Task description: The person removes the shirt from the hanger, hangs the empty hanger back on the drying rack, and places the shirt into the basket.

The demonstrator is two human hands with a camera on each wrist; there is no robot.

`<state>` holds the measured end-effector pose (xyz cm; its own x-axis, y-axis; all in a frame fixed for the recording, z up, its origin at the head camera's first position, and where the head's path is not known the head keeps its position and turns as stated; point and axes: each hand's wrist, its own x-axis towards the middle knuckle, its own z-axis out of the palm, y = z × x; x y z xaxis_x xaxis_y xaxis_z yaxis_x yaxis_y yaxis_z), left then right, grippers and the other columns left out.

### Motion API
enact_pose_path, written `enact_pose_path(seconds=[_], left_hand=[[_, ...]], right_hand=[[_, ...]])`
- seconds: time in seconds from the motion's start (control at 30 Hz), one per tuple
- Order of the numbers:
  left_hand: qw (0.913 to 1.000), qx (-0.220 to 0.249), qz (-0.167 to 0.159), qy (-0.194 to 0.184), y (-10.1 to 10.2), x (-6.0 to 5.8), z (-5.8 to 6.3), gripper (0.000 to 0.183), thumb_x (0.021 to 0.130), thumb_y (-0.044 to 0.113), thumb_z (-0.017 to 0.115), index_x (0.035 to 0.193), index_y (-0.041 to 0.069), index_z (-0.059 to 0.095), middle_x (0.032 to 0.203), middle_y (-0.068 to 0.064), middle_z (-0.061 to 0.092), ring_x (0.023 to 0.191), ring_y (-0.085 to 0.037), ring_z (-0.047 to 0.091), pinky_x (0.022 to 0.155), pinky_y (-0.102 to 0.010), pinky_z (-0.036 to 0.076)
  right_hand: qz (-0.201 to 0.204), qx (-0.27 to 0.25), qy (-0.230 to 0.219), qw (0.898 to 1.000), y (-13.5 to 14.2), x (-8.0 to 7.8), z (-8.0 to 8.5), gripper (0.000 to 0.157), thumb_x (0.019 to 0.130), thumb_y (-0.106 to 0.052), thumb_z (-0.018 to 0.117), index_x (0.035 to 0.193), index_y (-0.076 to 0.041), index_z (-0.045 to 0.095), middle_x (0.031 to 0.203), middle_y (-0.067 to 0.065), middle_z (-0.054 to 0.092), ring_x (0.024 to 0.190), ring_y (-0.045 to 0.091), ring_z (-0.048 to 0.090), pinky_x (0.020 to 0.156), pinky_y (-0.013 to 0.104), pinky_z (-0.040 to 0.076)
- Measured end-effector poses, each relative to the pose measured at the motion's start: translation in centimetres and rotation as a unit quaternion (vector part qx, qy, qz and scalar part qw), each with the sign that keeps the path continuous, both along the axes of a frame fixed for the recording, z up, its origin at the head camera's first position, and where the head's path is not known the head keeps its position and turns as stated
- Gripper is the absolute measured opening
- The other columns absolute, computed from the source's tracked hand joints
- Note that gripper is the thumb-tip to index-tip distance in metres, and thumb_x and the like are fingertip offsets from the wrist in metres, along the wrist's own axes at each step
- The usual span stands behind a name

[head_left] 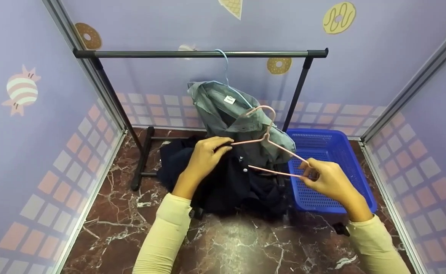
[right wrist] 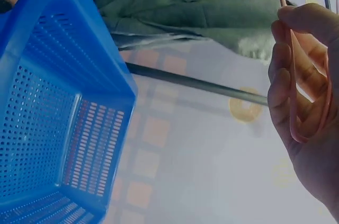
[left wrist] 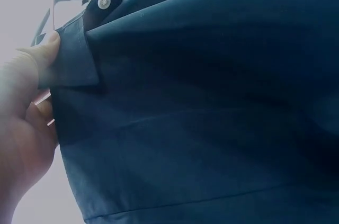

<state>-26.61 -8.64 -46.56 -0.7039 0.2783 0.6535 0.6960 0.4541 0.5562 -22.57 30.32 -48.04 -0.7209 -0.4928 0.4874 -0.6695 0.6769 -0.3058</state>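
Note:
My left hand [head_left: 207, 156] pinches the collar edge of a dark navy shirt [head_left: 223, 182], with one end of a pink hanger [head_left: 267, 137] at its fingertips. White buttons and the folded collar show in the left wrist view, where the navy shirt [left wrist: 185, 91] fills most of the picture. My right hand [head_left: 327, 179] grips the other end of the hanger, its fingers curled round the bend of the pink hanger [right wrist: 293, 91]. The hanger's hook points up, and its lower bar passes behind the shirt's front edge.
A grey-green shirt [head_left: 215, 102] hangs on a light blue hanger [head_left: 227, 68] from the black rack's rail [head_left: 150, 54]. At the right stands a blue perforated basket [head_left: 354, 167]. Patterned walls enclose the dark marbled floor [head_left: 238, 243] on the left, right and back.

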Motion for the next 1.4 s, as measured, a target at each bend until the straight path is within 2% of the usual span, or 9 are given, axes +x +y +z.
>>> enact_pose_path(seconds=[0.23, 0.47, 0.67, 1.03, 1.23, 1.4], left_hand=[[0.9997, 0.016, -0.005, -0.015, -0.6, -0.4, -0.3, 0.022, 0.095, 0.016, 0.074, 0.112, 0.003, 0.079, 0.11, -0.01, 0.079, 0.103, -0.022, 0.075, 0.094, -0.034, 0.059], [0.9985, 0.026, 0.013, -0.047, -1.0, -0.8, -0.8, 0.024, 0.095, 0.018, 0.074, 0.114, 0.004, 0.079, 0.11, -0.009, 0.078, 0.105, -0.022, 0.074, 0.097, -0.035, 0.057], [0.998, 0.018, 0.011, -0.06, -1.2, -1.0, -1.3, 0.026, 0.096, 0.018, 0.072, 0.117, 0.003, 0.077, 0.114, -0.012, 0.077, 0.109, -0.025, 0.073, 0.1, -0.038, 0.056], [0.9975, 0.012, 0.035, -0.06, -2.4, -1.9, -1.6, 0.026, 0.096, 0.017, 0.073, 0.117, 0.002, 0.077, 0.117, -0.014, 0.077, 0.114, -0.028, 0.072, 0.103, -0.039, 0.055], [0.9933, 0.033, 0.064, -0.091, -2.8, -2.1, -2.6, 0.027, 0.095, 0.016, 0.073, 0.117, 0.0, 0.076, 0.117, -0.015, 0.077, 0.113, -0.03, 0.072, 0.103, -0.041, 0.056], [0.9895, 0.046, 0.08, -0.112, -2.3, -1.9, -3.8, 0.028, 0.095, 0.016, 0.074, 0.118, 0.0, 0.076, 0.117, -0.015, 0.077, 0.112, -0.03, 0.073, 0.102, -0.041, 0.056]], right_hand=[[-0.006, -0.004, -0.022, 1.0, 0.7, 0.1, 0.7, 0.031, 0.072, -0.003, 0.088, 0.093, -0.016, 0.069, 0.074, -0.012, 0.072, 0.063, 0.0, 0.064, 0.056, 0.016, 0.051], [-0.008, 0.016, 0.002, 1.0, 1.4, 0.2, 2.1, 0.031, 0.072, -0.006, 0.089, 0.094, -0.017, 0.069, 0.074, -0.012, 0.072, 0.063, -0.001, 0.062, 0.056, 0.015, 0.05], [-0.017, 0.011, -0.004, 1.0, 2.5, 0.6, 2.6, 0.032, 0.071, -0.003, 0.089, 0.094, -0.015, 0.07, 0.073, -0.012, 0.071, 0.063, 0.0, 0.063, 0.057, 0.012, 0.051], [-0.028, 0.002, -0.017, 0.999, 4.1, 1.1, 3.6, 0.033, 0.071, 0.0, 0.088, 0.094, -0.016, 0.069, 0.072, -0.014, 0.07, 0.061, -0.003, 0.061, 0.056, 0.01, 0.049], [-0.038, -0.01, -0.012, 0.999, 4.7, 1.3, 3.6, 0.033, 0.07, 0.003, 0.087, 0.093, -0.013, 0.069, 0.071, -0.012, 0.07, 0.06, -0.002, 0.06, 0.055, 0.01, 0.048], [-0.043, -0.022, -0.013, 0.999, 4.8, 1.5, 3.4, 0.034, 0.071, 0.002, 0.088, 0.094, -0.012, 0.069, 0.071, -0.012, 0.07, 0.058, -0.002, 0.058, 0.053, 0.01, 0.046]])
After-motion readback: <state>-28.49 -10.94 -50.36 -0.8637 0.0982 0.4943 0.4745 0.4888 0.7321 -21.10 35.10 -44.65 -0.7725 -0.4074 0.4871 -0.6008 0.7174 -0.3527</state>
